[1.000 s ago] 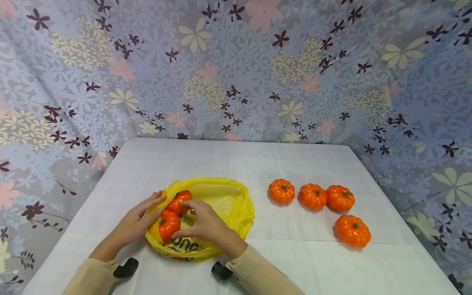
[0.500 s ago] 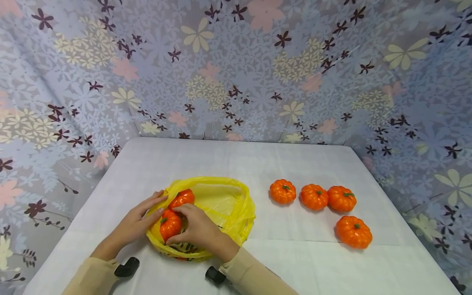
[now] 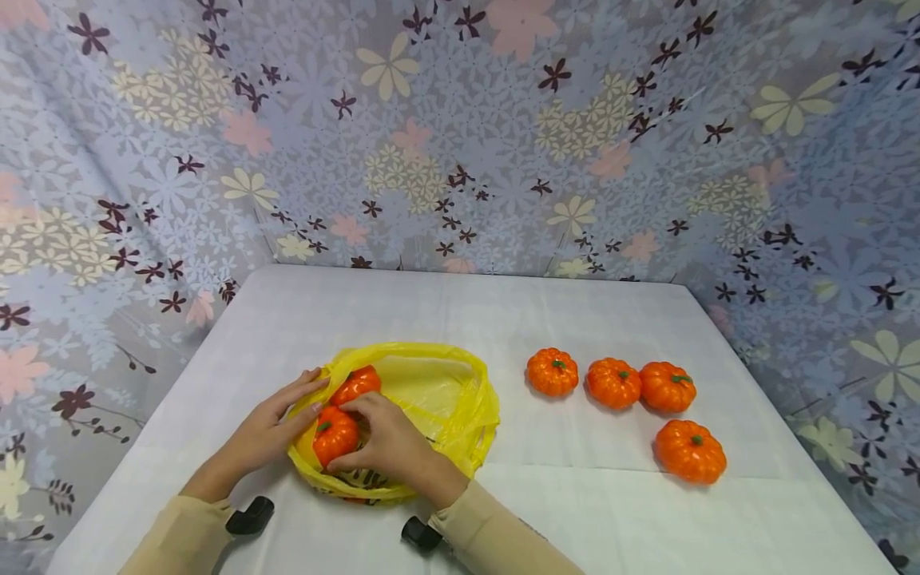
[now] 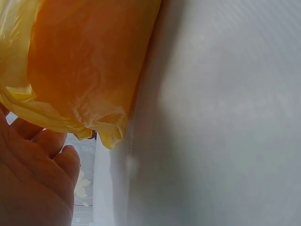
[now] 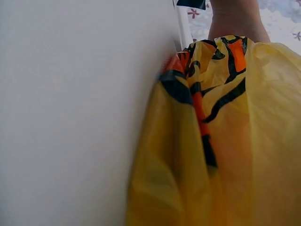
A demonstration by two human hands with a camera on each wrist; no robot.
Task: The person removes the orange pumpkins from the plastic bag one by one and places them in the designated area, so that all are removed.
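Observation:
A yellow plastic bag (image 3: 460,399) with dark print lies with its mouth spread wide on the left half of the table. Inside, at its left side, sit two small orange pumpkins: a rear pumpkin (image 3: 362,383) and a front pumpkin (image 3: 336,438). My right hand (image 3: 395,443) reaches into the bag and holds the front pumpkin between thumb and fingers. At the left rim, my left hand (image 3: 269,427) grips the bag's edge. In the left wrist view, that hand's fingers (image 4: 49,141) lie against the plastic, and an orange shape shows through it.
On the right of the white-covered table (image 3: 460,311) stand several more orange pumpkins, among them a left one (image 3: 552,372) and a front one (image 3: 691,452). A flowered cloth (image 3: 474,144) hangs behind. A black wrist device (image 3: 250,517) sits at the left sleeve.
My right hand has moved slightly left and closed round the front pumpkin, which has turned and shifted a little. My left hand stays at the bag's rim.

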